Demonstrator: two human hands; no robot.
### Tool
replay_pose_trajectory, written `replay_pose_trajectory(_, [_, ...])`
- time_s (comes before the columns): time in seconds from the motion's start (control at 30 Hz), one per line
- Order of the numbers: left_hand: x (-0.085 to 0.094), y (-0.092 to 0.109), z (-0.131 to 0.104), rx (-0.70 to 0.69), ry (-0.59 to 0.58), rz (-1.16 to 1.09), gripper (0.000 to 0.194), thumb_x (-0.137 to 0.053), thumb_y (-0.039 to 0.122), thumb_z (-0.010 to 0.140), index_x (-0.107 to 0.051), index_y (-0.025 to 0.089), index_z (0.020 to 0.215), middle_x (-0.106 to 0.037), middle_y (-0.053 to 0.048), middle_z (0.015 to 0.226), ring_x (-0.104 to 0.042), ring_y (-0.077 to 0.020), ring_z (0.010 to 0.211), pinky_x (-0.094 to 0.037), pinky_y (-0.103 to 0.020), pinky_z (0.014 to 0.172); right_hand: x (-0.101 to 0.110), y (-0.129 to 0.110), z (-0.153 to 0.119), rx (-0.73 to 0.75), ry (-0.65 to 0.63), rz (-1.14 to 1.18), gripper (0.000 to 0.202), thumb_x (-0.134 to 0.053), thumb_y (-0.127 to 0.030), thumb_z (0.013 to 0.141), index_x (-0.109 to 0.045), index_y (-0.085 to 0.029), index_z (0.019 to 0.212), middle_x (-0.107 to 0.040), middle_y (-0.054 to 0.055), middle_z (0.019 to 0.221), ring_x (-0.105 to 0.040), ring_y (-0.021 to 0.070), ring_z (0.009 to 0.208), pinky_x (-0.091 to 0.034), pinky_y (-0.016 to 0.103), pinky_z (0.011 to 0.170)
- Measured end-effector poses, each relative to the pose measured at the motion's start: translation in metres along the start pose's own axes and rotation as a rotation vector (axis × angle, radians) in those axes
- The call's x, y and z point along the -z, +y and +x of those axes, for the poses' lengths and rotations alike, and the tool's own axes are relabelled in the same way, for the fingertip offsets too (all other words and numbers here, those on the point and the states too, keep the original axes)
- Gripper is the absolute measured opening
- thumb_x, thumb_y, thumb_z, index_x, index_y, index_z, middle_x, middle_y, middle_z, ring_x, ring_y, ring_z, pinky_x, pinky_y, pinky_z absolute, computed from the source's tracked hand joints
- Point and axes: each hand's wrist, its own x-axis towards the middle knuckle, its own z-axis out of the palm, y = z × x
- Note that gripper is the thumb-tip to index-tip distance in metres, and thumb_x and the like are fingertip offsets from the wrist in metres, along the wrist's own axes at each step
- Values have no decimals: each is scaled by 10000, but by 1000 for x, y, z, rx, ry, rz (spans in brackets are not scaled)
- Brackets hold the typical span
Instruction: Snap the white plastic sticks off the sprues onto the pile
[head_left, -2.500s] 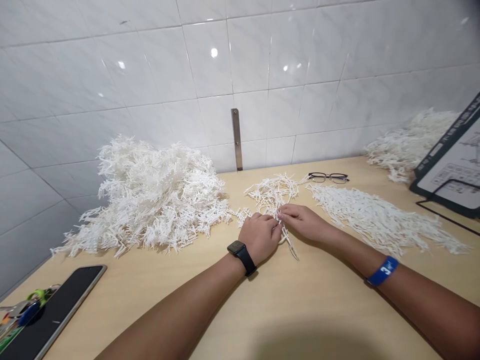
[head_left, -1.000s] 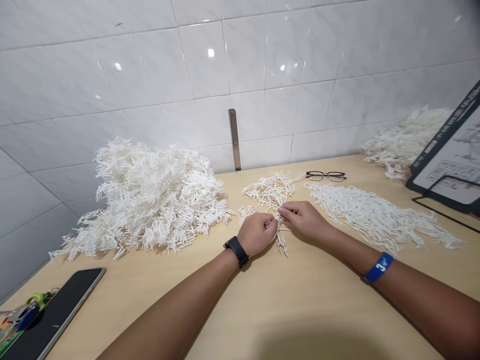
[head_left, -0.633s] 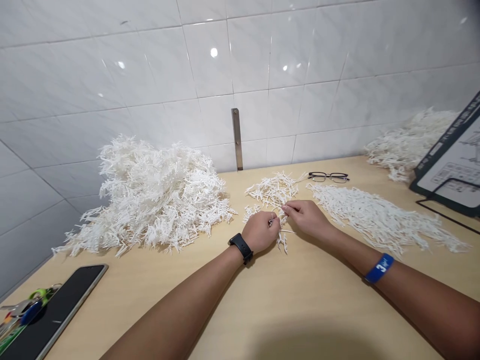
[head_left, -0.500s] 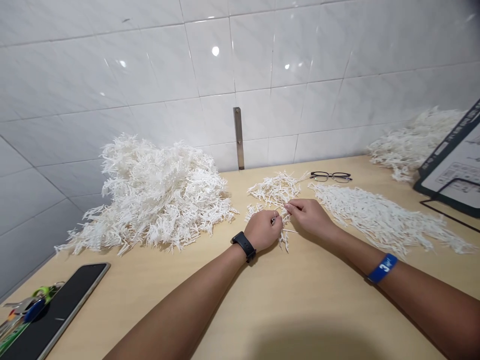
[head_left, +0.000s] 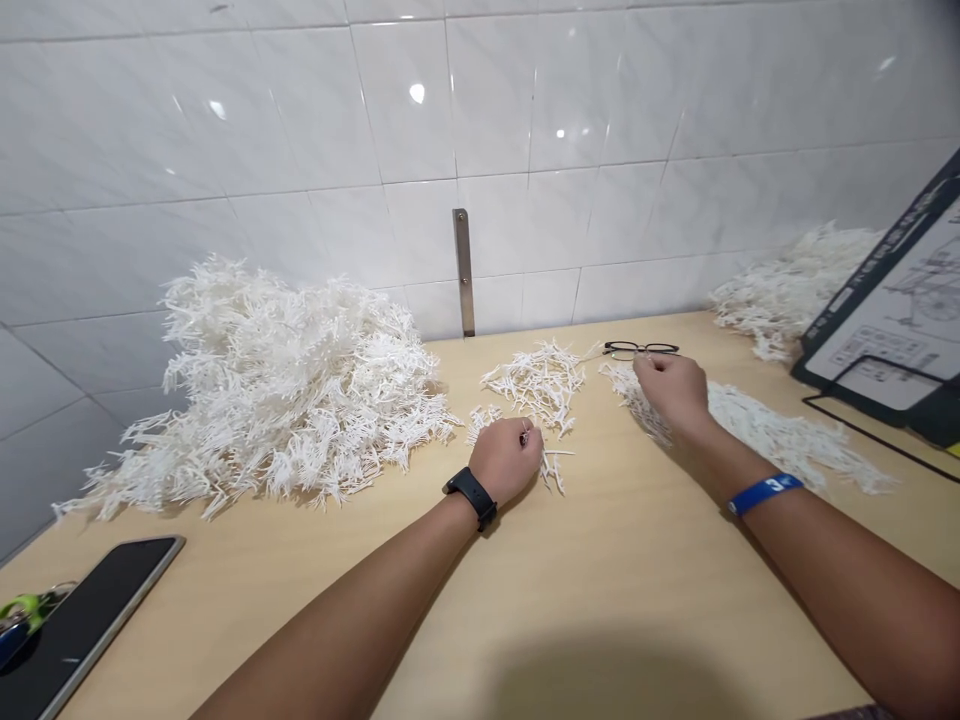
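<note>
My left hand, with a black watch on the wrist, is closed in a pinch around a white branched plastic-looking sprig; its forked ends stick out past the fingers. Just behind it lies a small loose heap of white sprigs. My right hand, a blue band at its wrist, hovers over the near end of a long flat pile of white strands. Its fingers are pinched together, and whatever they hold is too small to make out. Left of both hands rises a big tangled mound of white sprigs.
Eyeglasses lie just behind my right hand. A dark-framed printed board leans at the right, with another white pile behind it. A phone and keys sit at the front left. A tiled wall backs the table.
My right hand has moved away from my left hand, to the right, over the long flat pile. My left hand stays closed in its place. The view has shifted slightly right.
</note>
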Motion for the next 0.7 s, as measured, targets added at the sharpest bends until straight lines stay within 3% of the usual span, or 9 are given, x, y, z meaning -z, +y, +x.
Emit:
replay_pose_trajectory(0.1, [1, 0, 1, -4, -1, -4, 352, -388, 306, 888, -414, 184, 559, -469, 14, 543, -409, -125, 544, -258, -275, 566, -3, -2, -6, -94, 85, 23, 460, -551, -465, 788, -285, -220, 505, -265, -42, 473, -269, 112, 488, -235, 275, 480])
replay_pose_trajectory(0.2, [1, -1, 0, -4, -9, -22, 328, -416, 323, 889, -535, 182, 617, -563, 4, 611, -471, -132, 594, -289, -266, 585, -7, -13, -17, -88, 72, 198, 479, -534, -540, 815, -310, -225, 533, -303, -38, 500, -297, 124, 511, -264, 276, 496])
replay_pose_trajectory(0.27, [0, -1, 0, -19, -10, -29, 298, -446, 333, 881, -595, 184, 670, -610, 0, 661, -502, -137, 633, -306, -262, 601, -9, -24, -28, 49, -48, 280, 454, -512, -538, 838, -351, -219, 558, -351, -28, 535, -342, 132, 542, -290, 272, 518])
replay_pose_trajectory(0.43, [0, -1, 1, -34, -23, -28, 259, -490, 351, 863, -620, 186, 711, -626, -1, 673, -508, -138, 635, -318, -255, 596, -15, -51, -64, 421, -609, 292, 281, -531, -454, 858, -597, -193, 776, -529, -4, 650, -455, 138, 608, -354, 262, 571])
replay_pose_trajectory(0.53, [-1, -1, 1, -45, -29, -51, 228, -500, 341, 850, -612, 185, 726, -636, -4, 698, -514, -139, 649, -325, -251, 596, -17, -57, -76, 469, -734, 297, 260, -563, -421, 845, -644, -194, 942, -596, 13, 735, -480, 136, 635, -375, 262, 585])
replay_pose_trajectory(0.7, [-2, -2, 1, -27, -23, -64, 122, -543, 290, 801, -572, 186, 744, -626, 5, 729, -499, -135, 662, -320, -248, 592, -17, -54, -76, 471, -846, 270, 307, -651, -482, 779, -575, -190, 839, -517, -27, 673, -424, 118, 614, -328, 242, 557])
